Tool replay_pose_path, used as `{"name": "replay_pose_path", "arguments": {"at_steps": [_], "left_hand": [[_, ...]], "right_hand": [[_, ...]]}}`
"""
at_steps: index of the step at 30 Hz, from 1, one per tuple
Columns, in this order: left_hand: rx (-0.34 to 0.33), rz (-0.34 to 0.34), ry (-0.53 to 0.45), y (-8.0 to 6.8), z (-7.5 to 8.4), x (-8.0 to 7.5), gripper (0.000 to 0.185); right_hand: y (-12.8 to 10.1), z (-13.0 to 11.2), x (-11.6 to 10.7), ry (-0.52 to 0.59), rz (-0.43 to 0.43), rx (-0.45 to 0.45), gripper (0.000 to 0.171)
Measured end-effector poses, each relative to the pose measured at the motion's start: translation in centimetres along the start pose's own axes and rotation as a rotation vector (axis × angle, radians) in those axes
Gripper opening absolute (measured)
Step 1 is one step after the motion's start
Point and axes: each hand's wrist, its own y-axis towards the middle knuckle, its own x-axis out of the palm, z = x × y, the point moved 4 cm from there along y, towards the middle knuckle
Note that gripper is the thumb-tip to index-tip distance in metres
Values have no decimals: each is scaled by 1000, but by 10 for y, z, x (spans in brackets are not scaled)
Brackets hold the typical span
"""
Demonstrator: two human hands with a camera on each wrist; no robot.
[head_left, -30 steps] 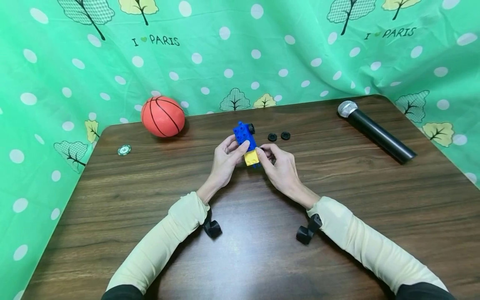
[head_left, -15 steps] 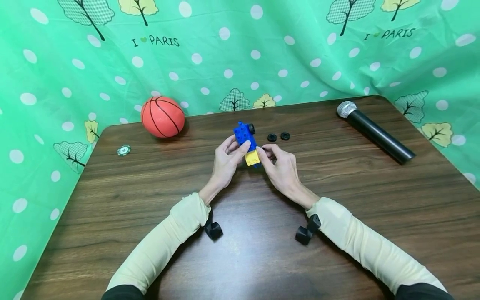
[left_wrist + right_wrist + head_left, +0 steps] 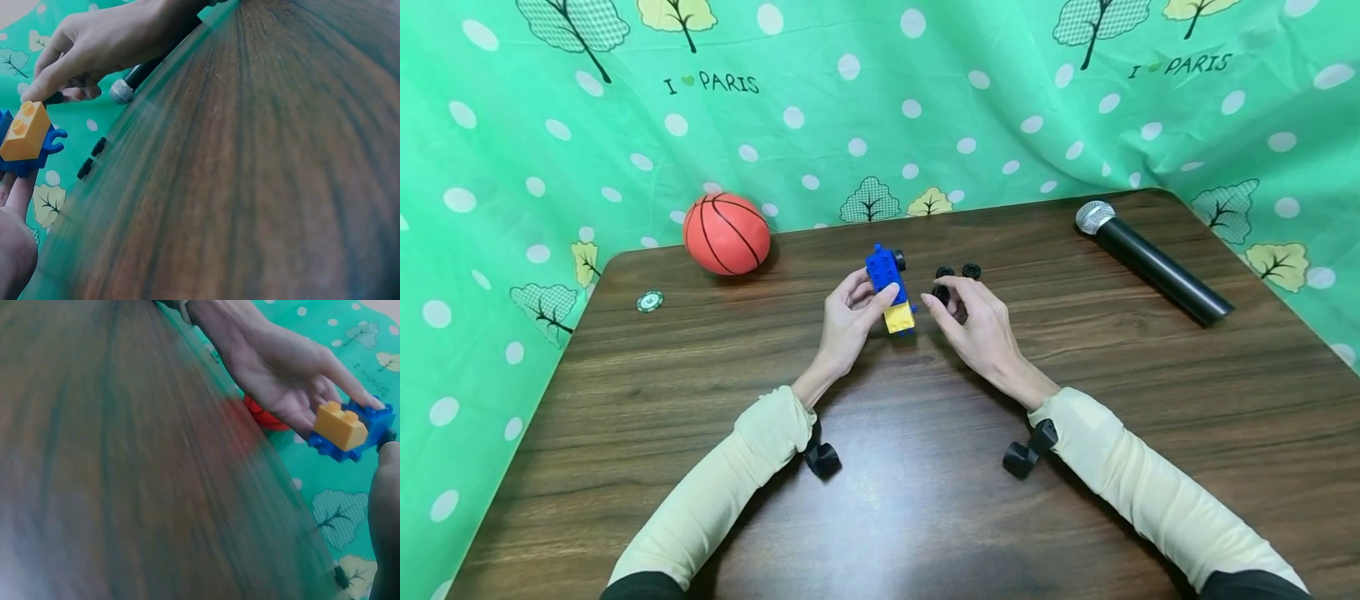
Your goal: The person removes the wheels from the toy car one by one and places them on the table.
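My left hand (image 3: 846, 325) grips a toy car of blue blocks (image 3: 882, 273), its thumb lying on the studded top. A yellow block (image 3: 899, 317) sits at the car's near end. One black wheel (image 3: 899, 260) is on the far right side; nearer, a bare blue stub (image 3: 914, 309) sticks out. Just right of the car, my right hand (image 3: 983, 329) pinches another black wheel (image 3: 941, 293), apart from the car. In the left wrist view, blue hooked parts (image 3: 55, 140) show beneath the yellow block (image 3: 26, 134).
Two loose black wheels (image 3: 972, 271) lie beyond my right hand. A red toy basketball (image 3: 726, 233) stands at the back left, near a green-and-white poker chip (image 3: 650, 301). To the right lies a black microphone (image 3: 1157, 262). A green curtain (image 3: 820, 92) hangs behind the table (image 3: 700, 375).
My right hand has drawn away from the car to the right, with the black wheel between its fingers. The left hand and the car have shifted only slightly left.
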Motion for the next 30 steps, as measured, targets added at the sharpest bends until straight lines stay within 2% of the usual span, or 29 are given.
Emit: {"name": "replay_pose_path", "arguments": {"at_steps": [5, 18, 25, 30], "left_hand": [[-9, 0, -3, 0, 1, 0, 44], [-48, -3, -26, 0, 1, 0, 44], [-42, -5, -10, 1, -2, 0, 42], [-29, -11, -7, 1, -2, 0, 44]], "right_hand": [[1, 6, -5, -51, -5, -18, 29], [3, 16, -16, -93, 9, 31, 27], [3, 24, -20, -122, 12, 30, 27], [4, 36, -26, -151, 12, 64, 27]]}}
